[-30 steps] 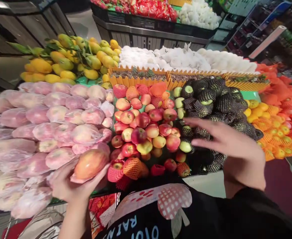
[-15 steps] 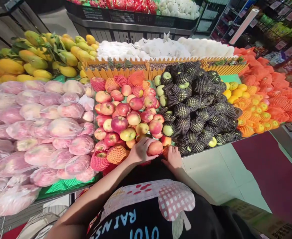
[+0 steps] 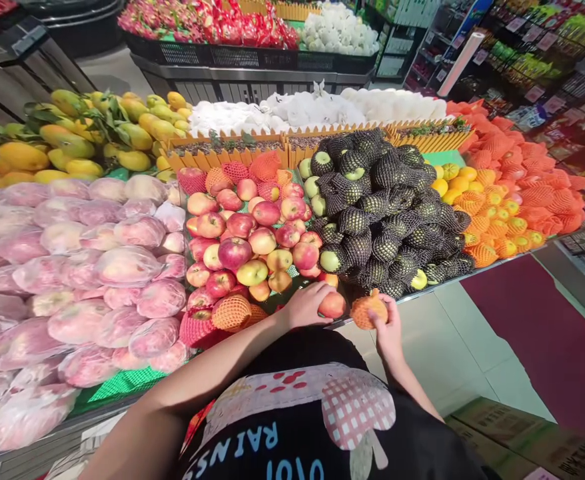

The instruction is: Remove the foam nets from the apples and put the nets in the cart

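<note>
Orange-netted fruit (image 3: 367, 312) pinched in right hand (image 3: 388, 328), near display's front edge (image 3: 437, 289); left hand (image 3: 306, 306) curled over bare red apple (image 3: 332, 306) just beside it. Light, even grip advisable: support fruit underneath, avoid squeezing.

I see pale floor tiles (image 3: 465, 350) at the right, beside a dark red floor strip (image 3: 517, 327). Cardboard boxes (image 3: 507, 427) sit in my lower right corner. Beyond, I have a dark-sided display stand (image 3: 252, 70), a pale slanting pole (image 3: 461, 65) and stocked shelving (image 3: 547, 67), dimmer than the brightly lit middle.
</note>
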`<state>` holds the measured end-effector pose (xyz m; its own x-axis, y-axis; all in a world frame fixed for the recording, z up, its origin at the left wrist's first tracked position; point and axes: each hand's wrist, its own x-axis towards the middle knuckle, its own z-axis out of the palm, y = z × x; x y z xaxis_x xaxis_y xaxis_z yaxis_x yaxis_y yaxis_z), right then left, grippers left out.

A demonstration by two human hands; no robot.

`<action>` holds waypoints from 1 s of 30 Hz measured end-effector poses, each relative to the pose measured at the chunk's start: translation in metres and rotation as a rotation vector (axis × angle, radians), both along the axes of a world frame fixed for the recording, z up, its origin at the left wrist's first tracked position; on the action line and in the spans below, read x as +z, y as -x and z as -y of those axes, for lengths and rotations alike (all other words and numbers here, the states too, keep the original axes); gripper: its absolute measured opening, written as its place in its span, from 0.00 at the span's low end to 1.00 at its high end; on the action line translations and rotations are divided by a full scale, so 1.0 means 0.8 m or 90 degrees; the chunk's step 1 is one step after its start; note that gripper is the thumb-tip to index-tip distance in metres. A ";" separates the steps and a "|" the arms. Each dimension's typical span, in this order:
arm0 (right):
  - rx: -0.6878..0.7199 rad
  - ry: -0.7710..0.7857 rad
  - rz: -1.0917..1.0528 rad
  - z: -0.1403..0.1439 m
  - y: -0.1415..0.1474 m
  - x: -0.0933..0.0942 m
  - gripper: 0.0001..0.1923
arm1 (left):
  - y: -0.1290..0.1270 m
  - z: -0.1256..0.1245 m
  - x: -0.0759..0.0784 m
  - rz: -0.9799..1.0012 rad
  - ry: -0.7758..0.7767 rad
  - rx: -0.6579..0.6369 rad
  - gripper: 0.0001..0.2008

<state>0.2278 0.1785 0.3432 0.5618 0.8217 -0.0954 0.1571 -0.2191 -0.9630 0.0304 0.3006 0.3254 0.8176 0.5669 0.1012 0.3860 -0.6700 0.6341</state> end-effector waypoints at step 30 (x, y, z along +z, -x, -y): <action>0.419 -0.123 0.301 -0.348 0.150 0.105 0.40 | 0.205 0.039 0.041 0.071 -0.238 0.445 0.11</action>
<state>0.1075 0.4573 0.4275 -0.0942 0.9741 0.2057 0.5931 0.2209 -0.7742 -0.1339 0.2696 0.3584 0.2587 0.8568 0.4460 0.7426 -0.4717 0.4754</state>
